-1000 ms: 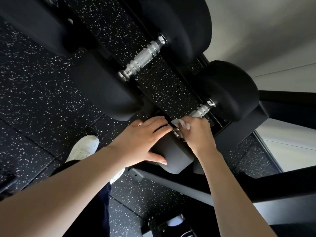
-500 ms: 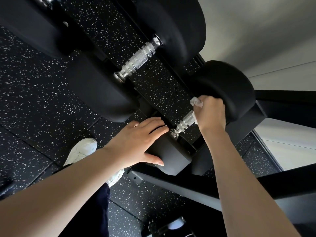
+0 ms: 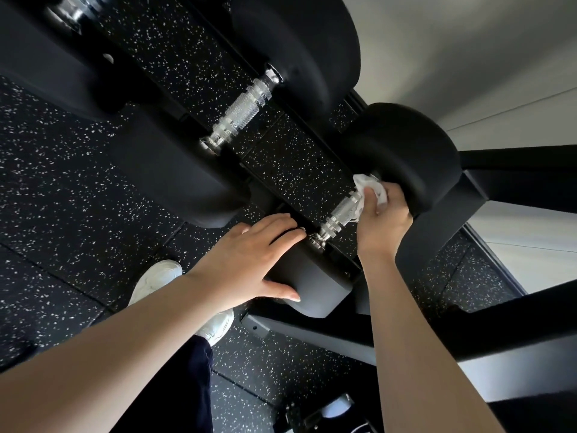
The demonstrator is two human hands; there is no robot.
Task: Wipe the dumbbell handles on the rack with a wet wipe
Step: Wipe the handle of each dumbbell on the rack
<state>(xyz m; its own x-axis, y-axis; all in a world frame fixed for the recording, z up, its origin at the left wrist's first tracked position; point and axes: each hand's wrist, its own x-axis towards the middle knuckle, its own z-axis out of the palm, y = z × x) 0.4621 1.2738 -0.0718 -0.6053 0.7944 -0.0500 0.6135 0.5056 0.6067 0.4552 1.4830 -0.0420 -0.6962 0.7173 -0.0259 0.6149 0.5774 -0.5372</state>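
Speckled black rubber floor (image 3: 46, 189), far left; white shoe (image 3: 156, 278) on it, under the left forearm.
Left hand (image 3: 249, 260): spread over near black head (image 3: 309, 285) of the nearest dumbbell, fingers nearly straight across its top, thumb down its front face; steadying, nothing pinched.
Knurled chrome handle (image 3: 340, 214) of that dumbbell: bare along its near part, far end covered by white wet wipe (image 3: 370, 190).
Right hand (image 3: 385, 220): fingers curled round wipe and far end of handle, tight against far head (image 3: 412, 157).
Second handle (image 3: 240, 117), up and left on rack (image 3: 515, 179): bare, no wipe on it.
Risks, judged: bunched wipe likely to snag on knurling and tear or slip out; knuckles liable to jam against far head; collar grooves near left fingertips easily skipped; dumbbell apt to roll in its cradle if left hand eases.
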